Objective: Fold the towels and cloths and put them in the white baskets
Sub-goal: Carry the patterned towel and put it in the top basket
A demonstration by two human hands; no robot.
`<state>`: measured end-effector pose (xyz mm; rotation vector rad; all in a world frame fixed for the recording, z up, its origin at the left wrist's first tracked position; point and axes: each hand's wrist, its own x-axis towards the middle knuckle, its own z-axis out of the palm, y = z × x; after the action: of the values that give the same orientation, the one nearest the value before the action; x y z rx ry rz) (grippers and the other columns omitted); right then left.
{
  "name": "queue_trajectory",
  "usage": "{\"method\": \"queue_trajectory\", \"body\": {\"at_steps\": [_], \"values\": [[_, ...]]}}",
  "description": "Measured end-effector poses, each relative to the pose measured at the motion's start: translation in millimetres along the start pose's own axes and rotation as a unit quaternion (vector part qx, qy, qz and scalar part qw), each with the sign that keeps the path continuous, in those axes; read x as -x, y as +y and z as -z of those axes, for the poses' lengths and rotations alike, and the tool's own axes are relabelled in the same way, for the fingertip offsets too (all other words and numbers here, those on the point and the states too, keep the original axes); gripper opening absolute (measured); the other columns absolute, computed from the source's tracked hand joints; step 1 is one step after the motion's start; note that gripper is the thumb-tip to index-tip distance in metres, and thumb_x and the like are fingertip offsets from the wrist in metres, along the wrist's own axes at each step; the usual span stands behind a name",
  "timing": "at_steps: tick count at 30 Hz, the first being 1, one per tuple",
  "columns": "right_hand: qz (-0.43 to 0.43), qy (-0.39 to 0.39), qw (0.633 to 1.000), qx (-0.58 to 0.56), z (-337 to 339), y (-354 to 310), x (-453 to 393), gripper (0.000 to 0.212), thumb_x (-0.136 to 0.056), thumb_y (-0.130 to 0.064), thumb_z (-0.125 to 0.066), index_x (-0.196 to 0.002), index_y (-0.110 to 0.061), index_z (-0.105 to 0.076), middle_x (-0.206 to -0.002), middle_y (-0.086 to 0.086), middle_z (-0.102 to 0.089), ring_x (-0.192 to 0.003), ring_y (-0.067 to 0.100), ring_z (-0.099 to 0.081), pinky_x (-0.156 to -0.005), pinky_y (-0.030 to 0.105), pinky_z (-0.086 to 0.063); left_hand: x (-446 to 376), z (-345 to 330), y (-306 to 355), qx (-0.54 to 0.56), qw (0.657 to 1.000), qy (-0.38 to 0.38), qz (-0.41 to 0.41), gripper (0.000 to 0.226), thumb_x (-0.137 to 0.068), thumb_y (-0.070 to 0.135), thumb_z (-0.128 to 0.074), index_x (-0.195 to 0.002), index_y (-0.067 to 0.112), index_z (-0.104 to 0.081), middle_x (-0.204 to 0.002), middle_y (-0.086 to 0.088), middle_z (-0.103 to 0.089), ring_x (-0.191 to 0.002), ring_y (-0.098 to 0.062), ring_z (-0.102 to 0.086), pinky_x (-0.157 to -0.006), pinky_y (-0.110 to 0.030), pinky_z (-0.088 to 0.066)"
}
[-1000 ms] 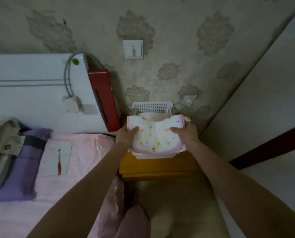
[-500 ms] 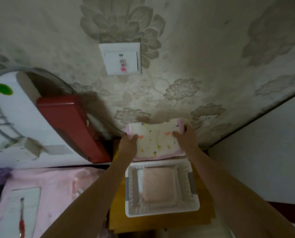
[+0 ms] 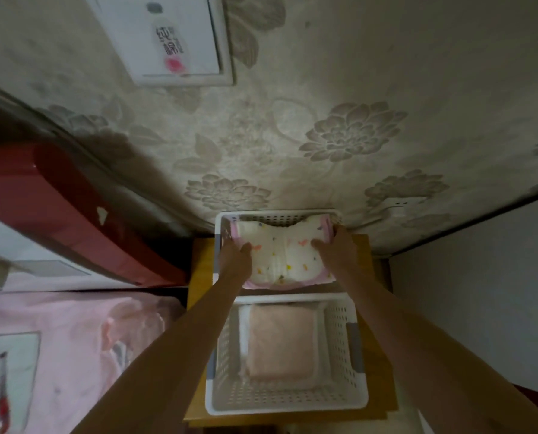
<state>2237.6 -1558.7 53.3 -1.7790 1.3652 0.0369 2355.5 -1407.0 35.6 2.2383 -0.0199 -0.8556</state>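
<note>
**Folded cloth lowered toward the far basket**

Fingers of both hands pinched the folded spotted cloth (image 3: 282, 255), left hand (image 3: 236, 255) at its nine o'clock edge, right hand (image 3: 336, 245) at three. Nearest the person, the near white basket (image 3: 339, 399) held a folded pink towel (image 3: 280, 346) on the yellow bench (image 3: 198, 277). Beyond it, the cloth hung over the far white basket (image 3: 224, 219), its six o'clock hem overlapping that basket's near rim. Released there, it would likely catch and spill open.

You have one view only, from the camera on your head: it looks steeply down and forward along both forearms, close over the wooden counter (image 3: 200, 270), facing the flowered wall (image 3: 339, 104) at the counter's far edge.
</note>
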Motion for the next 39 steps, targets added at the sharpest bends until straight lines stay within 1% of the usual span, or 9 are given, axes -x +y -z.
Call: {"method": "queue_trajectory", "body": {"at_steps": [6,10,14,18,22,26,33,36,39], "values": [[0.063,-0.008,0.996,0.069,8.1,7.8,12.9,0.051,-0.089,-0.011,-0.065,-0.133,-0.004,-0.039,-0.127,0.017,-0.052,-0.11,0.029,-0.057,-0.081,0.027,-0.045,11.6,15.4,0.8,-0.107,0.993,-0.013,-0.052,0.052,-0.096,0.017,-0.056,-0.142,0.003,-0.037,-0.124,-0.016,-0.058,-0.11,-0.032,-0.058,-0.087,-0.034,-0.049],[0.272,0.122,0.922,0.245,6.1,6.7,29.5,0.054,-0.09,-0.025,-0.062,-0.136,-0.003,-0.043,-0.131,0.019,-0.051,-0.12,0.035,-0.051,-0.096,0.046,-0.048,27.3,40.1,-13.6,-0.12,0.97,0.066,-0.198,0.039,-0.099,0.025,-0.043,-0.132,0.004,-0.048,-0.126,-0.015,-0.052,-0.117,-0.028,-0.049,-0.099,-0.039,-0.043],[0.474,-0.018,0.816,0.331,-31.2,-0.5,26.6,0.061,-0.089,-0.042,-0.044,-0.136,-0.004,-0.05,-0.138,0.017,-0.053,-0.127,0.031,-0.051,-0.102,0.045,-0.047,23.2,35.4,-52.5,-0.048,0.983,0.062,-0.165,0.064,-0.09,0.07,-0.019,-0.128,0.025,-0.045,-0.121,-0.005,-0.056,-0.111,-0.024,-0.056,-0.094,-0.043,-0.049],[0.509,-0.118,0.757,0.392,-81.9,-11.1,10.1,0.071,-0.091,-0.048,-0.039,-0.145,-0.003,-0.038,-0.152,0.016,-0.037,-0.14,0.029,-0.036,-0.114,0.042,-0.027,17.0,20.0,-66.2,0.035,0.99,0.061,-0.121,0.025,-0.101,0.045,-0.035,-0.111,0.029,-0.051,-0.099,-0.004,-0.064,-0.093,-0.025,-0.063,-0.084,-0.045,-0.053],[0.484,-0.145,0.754,0.418,-113.0,-7.5,-8.3,0.082,-0.09,-0.056,-0.028,-0.151,-0.002,-0.022,-0.158,0.017,-0.023,-0.146,0.032,-0.021,-0.119,0.045,-0.017,8.3,13.1,-73.8,0.064,0.984,0.085,-0.143,0.035,-0.101,0.042,-0.033,-0.116,0.021,-0.057,-0.1,-0.003,-0.066,-0.092,-0.021,-0.064,-0.082,-0.038,-0.052],[0.471,-0.136,0.739,0.461,-131.0,6.9,-23.4,0.084,-0.085,-0.062,-0.034,-0.147,-0.004,-0.03,-0.151,0.02,-0.037,-0.139,0.036,-0.036,-0.112,0.052,-0.029,5.5,12.7,-73.1,0.048,0.984,0.08,-0.153,0.032,-0.105,0.031,-0.032,-0.123,0.018,-0.056,-0.098,0.006,-0.061,-0.092,-0.015,-0.062,-0.071,-0.018,-0.039],[0.455,-0.148,0.73,0.489,-151.3,4.9,-22.7,0.089,-0.086,-0.067,-0.024,-0.15,-0.006,-0.03,-0.156,0.019,-0.028,-0.144,0.037,-0.027,-0.118,0.049,-0.009,-2.9,15.2,-85.9,0.027,0.987,0.059,-0.145,0.034,-0.105,0.032,-0.03,-0.121,0.013,-0.052,-0.097,-0.005,-0.063,-0.091,-0.023,-0.062,-0.072,-0.023,-0.041],[0.466,-0.147,0.733,0.473,-131.0,-2.4,-9.1,0.082,-0.094,-0.06,-0.031,-0.155,-0.014,0.0,-0.162,0.01,0.007,-0.15,0.027,0.008,-0.117,0.042,0.013,0.0,22.3,-90.9,-0.079,0.974,0.101,-0.189,0.054,-0.102,0.044,-0.021,-0.135,0.011,-0.046,-0.133,-0.014,-0.053,-0.127,-0.029,-0.048,-0.101,-0.035,-0.039],[0.497,-0.038,0.799,0.336,-85.6,6.4,5.9,0.063,-0.095,-0.047,-0.035,-0.147,-0.011,-0.037,-0.154,0.015,-0.033,-0.145,0.03,-0.026,-0.118,0.044,-0.006,17.4,33.3,-69.9,-0.154,0.932,0.139,-0.297,0.056,-0.1,0.042,-0.023,-0.145,0.011,-0.037,-0.148,-0.013,-0.036,-0.138,-0.026,-0.031,-0.115,-0.035,-0.025]]}}
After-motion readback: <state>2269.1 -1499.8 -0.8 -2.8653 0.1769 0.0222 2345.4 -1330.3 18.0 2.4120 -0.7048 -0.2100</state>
